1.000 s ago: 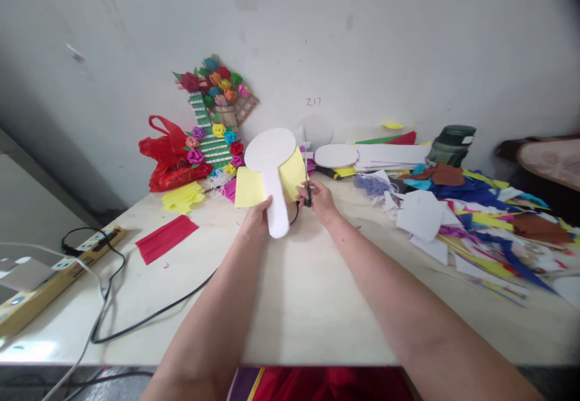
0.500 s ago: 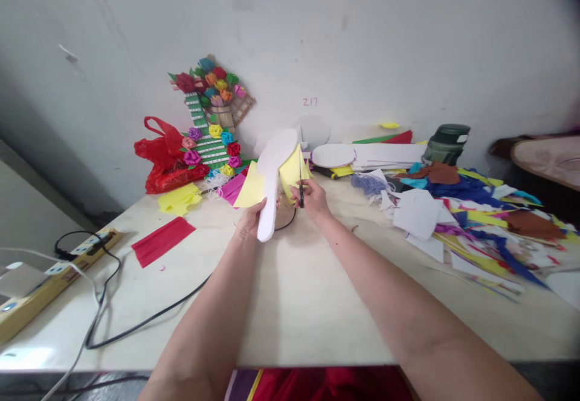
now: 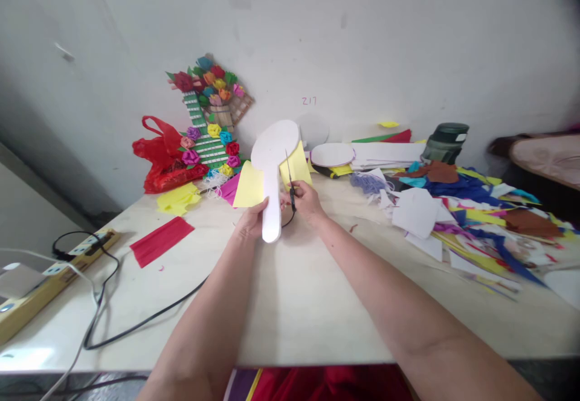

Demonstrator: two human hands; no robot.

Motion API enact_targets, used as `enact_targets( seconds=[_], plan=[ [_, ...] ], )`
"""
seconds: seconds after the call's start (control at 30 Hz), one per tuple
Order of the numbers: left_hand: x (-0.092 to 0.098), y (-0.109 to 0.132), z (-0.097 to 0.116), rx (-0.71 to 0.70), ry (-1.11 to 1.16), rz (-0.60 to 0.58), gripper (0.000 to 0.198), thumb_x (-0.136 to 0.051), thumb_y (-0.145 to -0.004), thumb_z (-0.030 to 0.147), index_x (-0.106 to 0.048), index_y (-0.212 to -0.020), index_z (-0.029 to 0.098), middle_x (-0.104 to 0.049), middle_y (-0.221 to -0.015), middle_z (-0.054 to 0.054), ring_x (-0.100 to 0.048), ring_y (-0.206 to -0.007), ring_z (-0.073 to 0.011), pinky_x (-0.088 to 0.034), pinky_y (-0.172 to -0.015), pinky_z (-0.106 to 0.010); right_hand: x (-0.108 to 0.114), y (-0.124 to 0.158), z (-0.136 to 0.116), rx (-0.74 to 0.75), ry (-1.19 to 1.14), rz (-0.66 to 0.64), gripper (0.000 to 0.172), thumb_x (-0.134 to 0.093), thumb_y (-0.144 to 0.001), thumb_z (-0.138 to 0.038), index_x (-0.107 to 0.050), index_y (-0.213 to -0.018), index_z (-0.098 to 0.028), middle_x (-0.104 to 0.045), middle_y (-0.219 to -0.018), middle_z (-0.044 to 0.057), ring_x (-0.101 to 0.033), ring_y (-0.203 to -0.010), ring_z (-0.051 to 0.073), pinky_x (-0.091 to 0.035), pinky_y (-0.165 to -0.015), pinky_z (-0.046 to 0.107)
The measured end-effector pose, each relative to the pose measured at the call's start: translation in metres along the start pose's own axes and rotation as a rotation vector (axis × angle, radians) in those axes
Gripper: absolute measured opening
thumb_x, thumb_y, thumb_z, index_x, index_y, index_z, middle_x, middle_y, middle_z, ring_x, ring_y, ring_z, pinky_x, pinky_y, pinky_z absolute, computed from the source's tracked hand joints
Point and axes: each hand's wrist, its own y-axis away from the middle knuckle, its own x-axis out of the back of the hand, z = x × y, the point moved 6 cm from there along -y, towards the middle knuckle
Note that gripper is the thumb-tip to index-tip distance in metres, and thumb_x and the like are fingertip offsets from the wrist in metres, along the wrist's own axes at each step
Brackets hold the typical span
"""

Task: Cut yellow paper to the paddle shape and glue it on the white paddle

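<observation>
My left hand (image 3: 252, 220) is closed around the handle end of a white paddle-shaped cutout (image 3: 272, 177) with a rounded head. Behind that cutout lies a yellow sheet (image 3: 249, 186), showing on both sides of the handle. In my right hand (image 3: 308, 200) is a pair of scissors (image 3: 291, 183), fingers wrapped round its dark handles. The blades point up and lean left, over the yellow sheet's right part and close to the cutout's edge. Whether the blades touch the paper, I cannot tell. Some left fingers are hidden behind the cutout.
Left are a red strip (image 3: 162, 241), a yellow piece (image 3: 179, 198), a red plastic bag (image 3: 165, 153) and a power strip (image 3: 63, 274) with cables. A flower decoration (image 3: 211, 120) leans on the wall. Scraps (image 3: 480, 220), white cutouts (image 3: 333, 154) and a green bottle (image 3: 446, 143) lie right.
The scissors and my right hand have moved left, closer to the cutout's handle. The white cutout has turned to stand more upright, its lower end shifting slightly right.
</observation>
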Motion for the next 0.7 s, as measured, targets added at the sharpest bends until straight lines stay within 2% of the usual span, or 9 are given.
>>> enact_targets(
  seconds=[0.1, 0.3, 0.53, 0.7],
  plan=[
    [0.0, -0.001, -0.002, 0.009, 0.009, -0.045, 0.032, -0.046, -0.082, 0.011, -0.05, -0.113, 0.007, -0.067, -0.085, -0.013, -0.066, -0.076, -0.0218, -0.054, -0.076, -0.033, -0.003, 0.002, -0.003, 0.059, -0.007, -0.005, 0.035, -0.068, -0.059, -0.033, -0.05, -0.087, -0.022, -0.058, -0.059, -0.007, -0.057, -0.046, 0.012, -0.047, -0.05, 0.026],
    [-0.004, 0.001, -0.002, 0.043, 0.012, -0.09, 0.031, -0.044, -0.083, 0.014, -0.05, -0.113, 0.006, -0.066, -0.083, -0.013, -0.066, -0.071, -0.0211, -0.055, -0.071, -0.031, -0.006, 0.004, -0.005, 0.049, -0.022, -0.021, 0.037, -0.069, -0.059, -0.033, -0.051, -0.089, -0.02, -0.058, -0.057, -0.006, -0.055, -0.045, 0.011, -0.047, -0.048, 0.025],
    [-0.007, 0.006, 0.0, 0.042, 0.009, -0.037, 0.032, -0.042, -0.085, 0.014, -0.049, -0.115, 0.005, -0.066, -0.08, -0.014, -0.066, -0.064, -0.0187, -0.055, -0.064, -0.026, -0.002, 0.004, -0.011, 0.031, -0.104, 0.058, 0.04, -0.07, -0.057, -0.036, -0.049, -0.087, -0.019, -0.054, -0.056, -0.007, -0.057, -0.05, 0.011, -0.05, -0.052, 0.026],
    [-0.014, 0.011, 0.002, 0.042, 0.0, -0.056, 0.031, -0.037, -0.087, 0.014, -0.05, -0.113, 0.004, -0.066, -0.078, -0.014, -0.065, -0.06, -0.0171, -0.055, -0.061, -0.024, -0.008, 0.005, -0.012, -0.022, -0.125, 0.011, 0.044, -0.072, -0.054, -0.036, -0.049, -0.087, -0.019, -0.054, -0.056, -0.007, -0.055, -0.048, 0.01, -0.049, -0.051, 0.025]
  ],
)
